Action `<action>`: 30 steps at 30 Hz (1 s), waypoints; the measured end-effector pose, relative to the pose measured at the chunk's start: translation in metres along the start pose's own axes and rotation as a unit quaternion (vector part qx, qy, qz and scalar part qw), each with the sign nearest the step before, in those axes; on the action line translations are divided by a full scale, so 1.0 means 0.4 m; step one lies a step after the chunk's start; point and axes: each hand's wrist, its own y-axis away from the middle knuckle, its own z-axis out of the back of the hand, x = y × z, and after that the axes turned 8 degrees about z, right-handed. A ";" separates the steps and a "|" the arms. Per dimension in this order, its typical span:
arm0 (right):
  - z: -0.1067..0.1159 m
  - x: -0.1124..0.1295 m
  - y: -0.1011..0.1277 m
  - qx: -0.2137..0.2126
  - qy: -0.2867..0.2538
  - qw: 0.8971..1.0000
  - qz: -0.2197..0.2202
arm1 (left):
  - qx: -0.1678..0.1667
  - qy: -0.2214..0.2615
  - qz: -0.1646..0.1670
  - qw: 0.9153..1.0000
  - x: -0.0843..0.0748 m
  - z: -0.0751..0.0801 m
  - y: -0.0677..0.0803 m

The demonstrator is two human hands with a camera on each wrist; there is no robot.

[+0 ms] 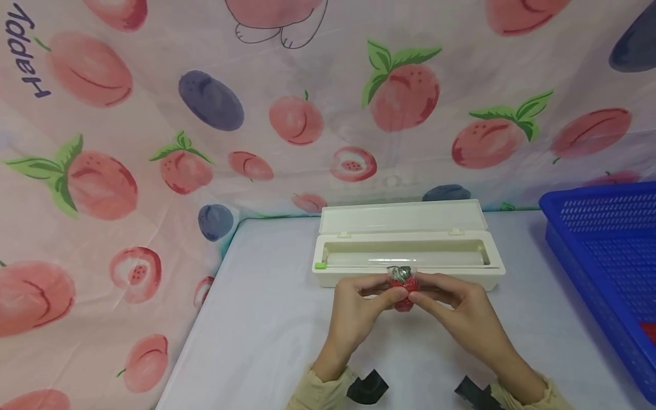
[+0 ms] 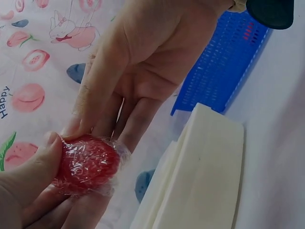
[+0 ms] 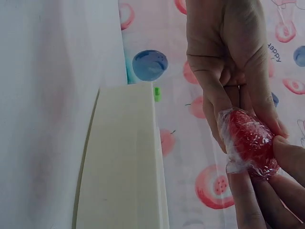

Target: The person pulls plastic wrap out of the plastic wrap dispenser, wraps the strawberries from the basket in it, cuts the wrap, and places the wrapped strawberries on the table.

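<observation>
Red under clear film, a strawberry-like piece is held over the bench on the near side of an open white box, both grips clamped on it, left hand and right hand pinching from either side. Smoothing the loose edges down with the thumbs, without squeezing, would probably neaten the wrap. The head view alone reveals its green top and the box's hollow; the wrist views better expose the film's ragged edges. Right of the box sits a blue basket, absent from the right wrist view.
</observation>
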 end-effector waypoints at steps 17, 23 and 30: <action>0.005 0.008 -0.001 -0.021 0.015 1.000 0.000 | 0.034 -0.005 0.015 0.999 0.000 0.005 -0.008; 0.004 0.005 -0.003 -0.024 0.009 1.000 -0.009 | 0.047 0.022 0.017 0.999 -0.009 0.002 0.000; 0.005 0.004 -0.002 -0.015 0.003 1.000 -0.019 | 0.032 0.001 0.009 0.999 -0.009 0.000 0.002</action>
